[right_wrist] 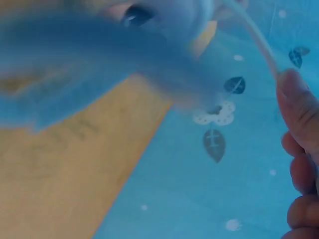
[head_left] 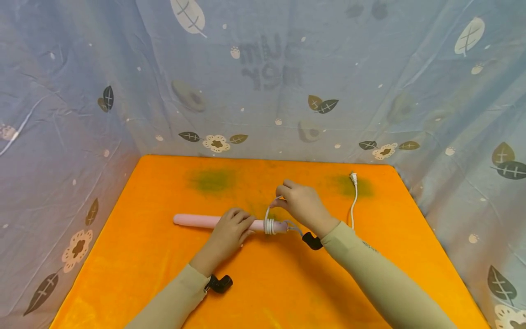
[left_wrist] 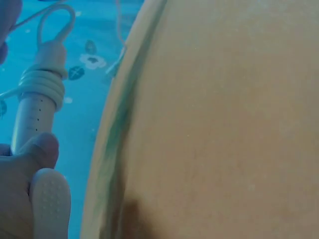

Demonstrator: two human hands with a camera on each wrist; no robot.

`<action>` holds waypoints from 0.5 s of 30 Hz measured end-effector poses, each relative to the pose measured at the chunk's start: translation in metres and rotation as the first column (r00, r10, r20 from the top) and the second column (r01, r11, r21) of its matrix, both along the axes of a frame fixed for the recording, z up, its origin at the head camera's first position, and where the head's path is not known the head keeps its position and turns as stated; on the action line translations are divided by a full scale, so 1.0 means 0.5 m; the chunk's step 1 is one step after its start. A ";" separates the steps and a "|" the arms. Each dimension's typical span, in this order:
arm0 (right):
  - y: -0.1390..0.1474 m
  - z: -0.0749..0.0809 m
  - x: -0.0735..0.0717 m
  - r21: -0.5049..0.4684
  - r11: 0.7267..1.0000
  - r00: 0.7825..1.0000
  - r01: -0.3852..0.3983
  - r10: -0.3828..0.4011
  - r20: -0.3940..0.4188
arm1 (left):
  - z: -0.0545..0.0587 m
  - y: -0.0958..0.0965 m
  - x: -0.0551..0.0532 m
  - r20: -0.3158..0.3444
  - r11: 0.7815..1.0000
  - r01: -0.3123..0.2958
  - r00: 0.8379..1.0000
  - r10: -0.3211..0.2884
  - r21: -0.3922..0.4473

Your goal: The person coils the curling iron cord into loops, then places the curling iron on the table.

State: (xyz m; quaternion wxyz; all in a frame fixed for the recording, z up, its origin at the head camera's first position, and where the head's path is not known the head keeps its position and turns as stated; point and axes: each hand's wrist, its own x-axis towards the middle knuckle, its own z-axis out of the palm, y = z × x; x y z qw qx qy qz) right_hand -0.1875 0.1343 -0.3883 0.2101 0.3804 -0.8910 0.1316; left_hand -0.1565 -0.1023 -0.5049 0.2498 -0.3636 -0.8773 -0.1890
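A long pink hair iron (head_left: 196,221) lies across the orange table, its rounded end to the left. My left hand (head_left: 231,228) grips it around the middle; the thumb (left_wrist: 44,149) shows against the body in the left wrist view. White cord (head_left: 269,226) is wound in several turns near the iron's right end. Above these turns my right hand (head_left: 302,203) pinches a raised stretch of the cord (right_wrist: 259,40) between thumb and fingertips. A loop of cord (left_wrist: 59,20) leaves the end of the iron. In the right wrist view the iron is mostly blurred.
The cord's white plug (head_left: 354,178) rests on the orange table (head_left: 164,283) at the back right, its lead running behind the right forearm. Patterned blue-grey curtains (head_left: 263,91) hang along the table's back and sides. Black wrist cameras (head_left: 221,283) sit at both cuffs.
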 end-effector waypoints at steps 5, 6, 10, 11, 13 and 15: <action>0.017 -0.013 -0.023 -0.046 0.999 0.997 0.000 0.004 0.073 | -0.008 -0.005 0.004 -0.030 1.000 0.022 0.999 -0.022 0.009; 0.020 -0.016 -0.028 -0.061 0.998 0.996 0.004 0.002 0.087 | -0.009 -0.007 0.006 -0.035 0.999 0.030 0.999 -0.030 0.009; 0.034 -0.030 -0.045 -0.106 0.993 0.989 0.043 -0.027 0.146 | -0.006 -0.014 0.013 -0.052 0.997 0.064 0.997 -0.062 0.031; 0.037 -0.035 -0.048 -0.103 0.993 0.987 0.055 -0.038 0.154 | -0.003 -0.016 0.015 -0.050 0.996 0.070 0.996 -0.067 0.047; 0.042 -0.046 -0.052 -0.098 0.993 0.985 0.069 -0.052 0.166 | 0.003 -0.019 0.017 -0.044 0.993 0.081 0.996 -0.077 0.082; 0.044 -0.060 -0.055 -0.077 0.994 0.984 0.081 -0.068 0.165 | 0.008 -0.022 0.019 -0.035 0.990 0.082 0.996 -0.079 0.115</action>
